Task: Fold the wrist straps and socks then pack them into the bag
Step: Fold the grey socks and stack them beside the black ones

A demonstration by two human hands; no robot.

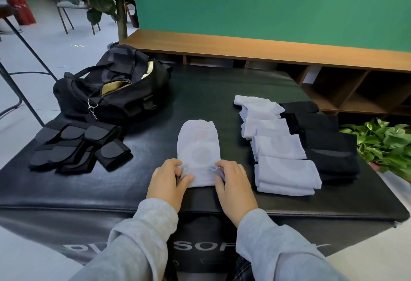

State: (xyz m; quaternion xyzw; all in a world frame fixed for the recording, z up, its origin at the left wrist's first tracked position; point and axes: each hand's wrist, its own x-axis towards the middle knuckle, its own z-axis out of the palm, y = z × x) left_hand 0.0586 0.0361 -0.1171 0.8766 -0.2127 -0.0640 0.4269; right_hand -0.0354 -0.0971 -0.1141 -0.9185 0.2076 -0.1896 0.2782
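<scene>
Here, the near edge of the flat pale-blue knitted sock [198, 147] is pinched by the left hand [168, 179] and right hand [235, 183]; a skewed fold is risked if the corners are lifted unevenly.

Soft, even light over my table [222, 94], pale sheen along its near edge; wide-angle bending at the corners.

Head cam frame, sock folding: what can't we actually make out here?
- Bag interior, head view: only a yellow lining shows through the opening; the bag's flaps hide any contents.
- Black socks: dark on dark, so the count is unclear.
- Near corners of the pale sock: covered by left hand and right hand.
- Lettering on the table front: blocked by the sleeves.
- Wrist straps: overlapping, number uncertain.
</scene>
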